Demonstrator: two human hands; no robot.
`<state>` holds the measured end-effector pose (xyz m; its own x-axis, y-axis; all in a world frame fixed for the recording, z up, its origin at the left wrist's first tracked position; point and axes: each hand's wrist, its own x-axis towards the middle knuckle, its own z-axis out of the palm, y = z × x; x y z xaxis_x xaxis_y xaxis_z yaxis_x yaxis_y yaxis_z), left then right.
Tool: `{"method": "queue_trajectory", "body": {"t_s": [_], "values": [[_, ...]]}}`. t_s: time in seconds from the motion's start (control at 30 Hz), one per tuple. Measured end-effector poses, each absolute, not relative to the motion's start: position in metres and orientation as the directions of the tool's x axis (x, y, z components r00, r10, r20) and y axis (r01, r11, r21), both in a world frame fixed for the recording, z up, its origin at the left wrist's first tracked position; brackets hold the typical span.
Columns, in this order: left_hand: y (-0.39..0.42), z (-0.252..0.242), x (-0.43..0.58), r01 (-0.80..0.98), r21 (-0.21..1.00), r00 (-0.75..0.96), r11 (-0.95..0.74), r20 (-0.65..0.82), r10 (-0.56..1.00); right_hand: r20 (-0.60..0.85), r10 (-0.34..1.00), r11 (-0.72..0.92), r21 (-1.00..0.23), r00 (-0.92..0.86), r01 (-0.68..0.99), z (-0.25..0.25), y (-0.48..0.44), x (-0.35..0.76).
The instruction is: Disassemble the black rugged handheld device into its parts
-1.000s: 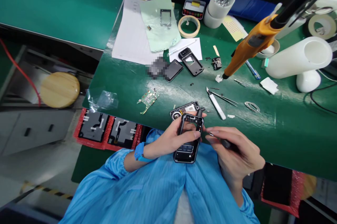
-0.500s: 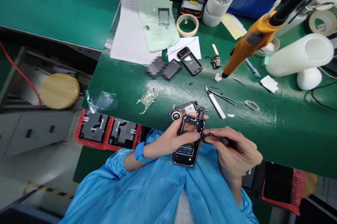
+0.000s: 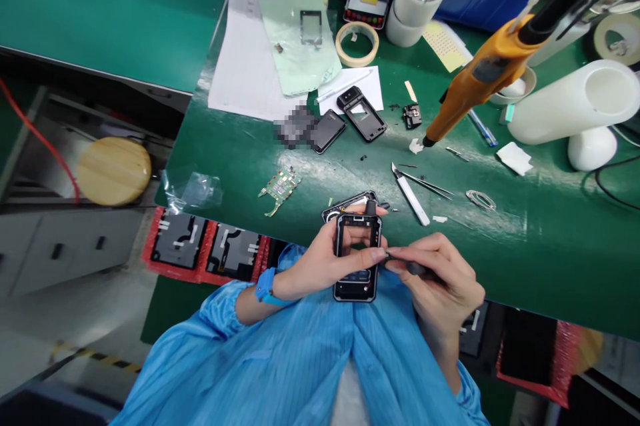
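My left hand (image 3: 325,261) is closed around a black handset housing (image 3: 356,291) with a stubby antenna, its thumb lying across the window opening. Close against the housing's right edge, my right hand (image 3: 443,279) pinches a small dark piece between thumb and fingertips. A dark rounded end (image 3: 415,269) shows under those fingers; its kind cannot be made out. Behind the housing, partly covered by it and my left hand, lies another opened handset part (image 3: 350,205). A green circuit board (image 3: 281,187) rests on the mat to the left.
A white-handled knife (image 3: 411,196) and tweezers (image 3: 427,185) lie beyond my right hand. An orange electric screwdriver (image 3: 470,83) hangs above the bench. Farther back are a black back cover (image 3: 362,114), a tape roll (image 3: 357,62), papers (image 3: 245,73) and white containers (image 3: 560,103).
The housing has turned more upright, and its lower end has shifted slightly right and up. My right hand has moved left, its fingertips now at the housing's side.
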<state>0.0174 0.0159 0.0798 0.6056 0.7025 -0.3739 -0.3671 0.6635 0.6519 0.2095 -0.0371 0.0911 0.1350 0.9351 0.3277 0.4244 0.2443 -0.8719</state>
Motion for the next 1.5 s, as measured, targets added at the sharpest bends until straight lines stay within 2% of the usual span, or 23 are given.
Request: {"method": "queue_trajectory", "body": {"t_s": [0.13,0.33,0.57,0.77,1.0,1.2,1.3,1.4,1.5], "values": [[0.016,0.078,0.018,-0.322,0.7,0.591,0.637,-0.377,0.713,0.349,0.935,0.276,-0.828,0.063,0.489,0.093,-0.045,0.219],[0.016,0.076,0.018,-0.23,0.755,0.585,0.614,-0.396,0.707,0.254,0.967,0.208,-0.805,0.006,0.555,0.103,-0.049,0.221],[0.016,0.082,0.016,-0.147,0.774,0.588,0.615,-0.432,0.684,0.301,0.952,0.206,-0.772,0.061,0.601,0.101,-0.034,0.206],[0.013,0.08,0.016,-0.122,0.792,0.63,0.598,-0.404,0.663,0.354,0.935,0.275,-0.735,0.006,0.62,0.095,-0.023,0.197],[0.014,0.082,0.017,-0.141,0.825,0.626,0.547,-0.354,0.695,0.411,0.906,0.352,-0.602,-0.1,0.717,0.092,-0.03,0.204],[0.015,0.079,0.019,-0.113,0.872,0.628,0.477,-0.309,0.714,0.497,0.836,0.438,-0.355,-0.23,0.826,0.092,-0.031,0.208],[0.015,0.079,0.017,-0.11,0.882,0.64,0.457,-0.289,0.712,0.524,0.797,0.488,-0.268,-0.299,0.831,0.094,-0.031,0.213],[0.016,0.08,0.014,-0.103,0.889,0.651,0.446,-0.279,0.706,0.486,0.785,0.535,-0.221,-0.383,0.816,0.1,-0.029,0.22],[0.017,0.082,0.012,-0.095,0.889,0.679,0.449,-0.272,0.682,0.455,0.766,0.594,-0.232,-0.453,0.77,0.106,-0.021,0.229]]}}
